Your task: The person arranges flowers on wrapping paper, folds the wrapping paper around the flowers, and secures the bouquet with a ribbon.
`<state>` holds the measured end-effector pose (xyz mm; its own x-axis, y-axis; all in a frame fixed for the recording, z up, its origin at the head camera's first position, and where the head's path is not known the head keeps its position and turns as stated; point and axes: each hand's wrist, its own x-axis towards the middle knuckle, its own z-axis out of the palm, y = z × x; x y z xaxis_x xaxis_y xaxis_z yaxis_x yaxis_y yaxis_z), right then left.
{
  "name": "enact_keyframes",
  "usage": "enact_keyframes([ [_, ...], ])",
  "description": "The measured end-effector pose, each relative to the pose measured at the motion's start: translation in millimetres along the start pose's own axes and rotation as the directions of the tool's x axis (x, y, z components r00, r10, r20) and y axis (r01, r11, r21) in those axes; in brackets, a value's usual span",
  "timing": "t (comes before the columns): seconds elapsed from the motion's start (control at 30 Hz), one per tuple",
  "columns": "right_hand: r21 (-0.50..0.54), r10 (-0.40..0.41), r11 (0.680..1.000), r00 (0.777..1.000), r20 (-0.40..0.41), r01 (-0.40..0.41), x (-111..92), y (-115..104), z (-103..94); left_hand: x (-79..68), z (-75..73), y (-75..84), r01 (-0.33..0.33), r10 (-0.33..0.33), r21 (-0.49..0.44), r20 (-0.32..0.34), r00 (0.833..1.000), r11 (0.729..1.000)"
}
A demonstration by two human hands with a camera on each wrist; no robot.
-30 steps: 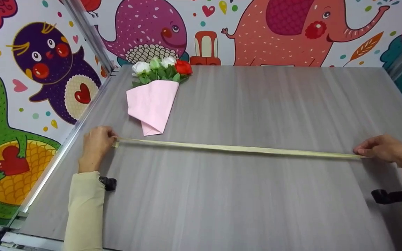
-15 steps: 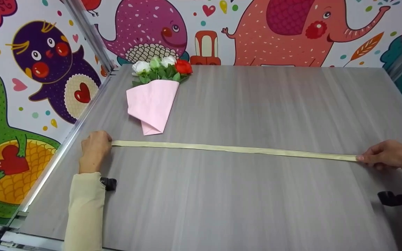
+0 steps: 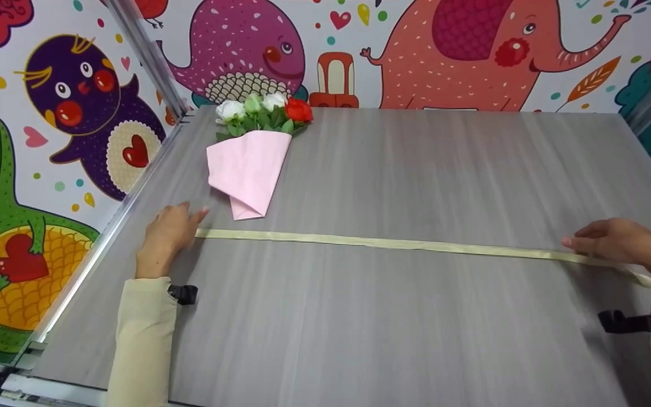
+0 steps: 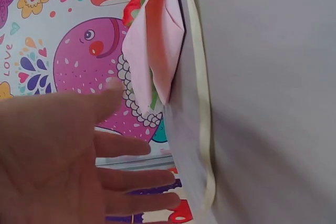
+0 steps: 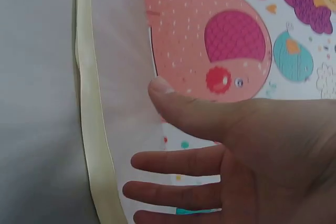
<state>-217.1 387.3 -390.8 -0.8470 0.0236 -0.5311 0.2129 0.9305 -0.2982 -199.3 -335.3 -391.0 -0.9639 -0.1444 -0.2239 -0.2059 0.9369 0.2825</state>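
Note:
A long pale yellow ribbon [image 3: 382, 242] lies stretched across the grey table, running between the two hands. My left hand [image 3: 168, 234] is over its left end, with fingers extended and nothing held; the left wrist view shows the ribbon [image 4: 202, 87] apart from the fingers. Over the right end hovers my right hand [image 3: 622, 242], its fingers loose and empty. In the right wrist view the ribbon [image 5: 90, 93] passes beside the spread fingers [image 5: 173, 162]. The ribbon's right tip curls a little under the right wrist. Above the left part lies a bouquet [image 3: 249, 169] in pink wrapping paper.
The grey table [image 3: 393, 328] has a metal rail [image 3: 85, 263] along its left edge. A wall printed with cartoon animals [image 3: 450, 51] stands behind the table and at its left. White and red roses [image 3: 299, 111] of the bouquet reach the back edge.
Both hands have let go of the ribbon, which they pulled taut and laid down on the table. The left hand has shifted slightly right, and the right hand has risen off the ribbon's end.

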Motion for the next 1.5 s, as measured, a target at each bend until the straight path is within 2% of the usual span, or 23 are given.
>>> enact_keyframes([
  [0.1, 0.017, -0.021, 1.0, 0.999, -0.045, 0.022, -1.7, -16.5, 4.6, 0.7, -0.2, 4.4, 0.003, -0.002, -0.049, 0.038, 0.999, 0.999],
  [0.23, 0.026, -0.106, 0.994, 0.989, -0.099, 0.109, -2.1, -39.2, 9.5, 0.7, 0.3, 11.7, -0.011, 0.018, -0.123, 0.059, 0.998, 0.992],
  [0.4, -0.009, -0.206, 0.979, 0.974, -0.096, 0.206, 0.7, -65.8, 14.1, -0.7, 1.4, 23.4, -0.004, 0.023, -0.179, 0.105, 0.994, 0.984],
  [0.5, 0.003, -0.24, 0.97, 0.965, -0.108, 0.241, 4.1, -83.5, 20.8, -0.2, 3.3, 30.2, 0.005, 0.023, -0.195, 0.142, 0.99, 0.981],
  [0.57, 0.025, -0.282, 0.957, 0.95, -0.136, 0.288, 7.0, -96.8, 27.6, -0.3, 5.2, 35.2, -0.006, 0.035, -0.201, 0.142, 0.989, 0.98],
  [0.67, 0.054, -0.374, 0.919, 0.908, -0.19, 0.39, 10.6, -116.3, 40.6, -0.5, 8.3, 41.7, -0.057, 0.084, -0.229, 0.109, 0.991, 0.972],
  [0.77, 0.091, -0.46, 0.866, 0.855, -0.24, 0.491, 13.8, -133.5, 54.0, 0.9, 11.1, 48.9, -0.106, 0.128, -0.268, 0.067, 0.99, 0.958],
  [0.87, 0.146, -0.513, 0.814, 0.813, -0.275, 0.562, 18.0, -149.7, 64.0, 5.0, 14.1, 56.9, -0.131, 0.146, -0.317, 0.023, 0.989, 0.939],
  [0.93, 0.185, -0.532, 0.781, 0.791, -0.303, 0.596, 22.7, -161.0, 69.6, 9.0, 16.7, 61.9, -0.135, 0.142, -0.35, -0.007, 0.99, 0.927],
  [1.03, 0.218, -0.568, 0.714, 0.732, -0.377, 0.666, 31.7, -178.7, 78.4, 15.2, 21.4, 67.9, -0.125, 0.112, -0.413, -0.055, 0.992, 0.902],
  [1.13, 0.228, -0.59, 0.657, 0.679, -0.437, 0.718, 39.5, -196.6, 87.3, 20.9, 25.5, 72.4, -0.084, 0.051, -0.48, -0.082, 0.995, 0.873],
  [1.2, 0.242, -0.598, 0.636, 0.667, -0.444, 0.732, 42.9, -209.8, 92.6, 23.9, 27.4, 74.7, -0.049, 0.001, -0.516, -0.093, 0.996, 0.855],
  [1.33, 0.321, -0.626, 0.605, 0.684, -0.374, 0.729, 47.6, -241.4, 102.7, 27.8, 27.6, 77.0, 0.014, -0.079, -0.573, -0.089, 0.993, 0.819],
  [1.4, 0.357, -0.649, 0.586, 0.685, -0.33, 0.727, 48.9, -258.4, 107.2, 29.5, 26.9, 78.4, 0.035, -0.099, -0.6, -0.074, 0.992, 0.799],
  [1.5, 0.393, -0.684, 0.559, 0.674, -0.28, 0.73, 49.1, -282.1, 111.5, 31.5, 25.5, 81.6, 0.042, -0.104, -0.624, -0.064, 0.992, 0.78],
])
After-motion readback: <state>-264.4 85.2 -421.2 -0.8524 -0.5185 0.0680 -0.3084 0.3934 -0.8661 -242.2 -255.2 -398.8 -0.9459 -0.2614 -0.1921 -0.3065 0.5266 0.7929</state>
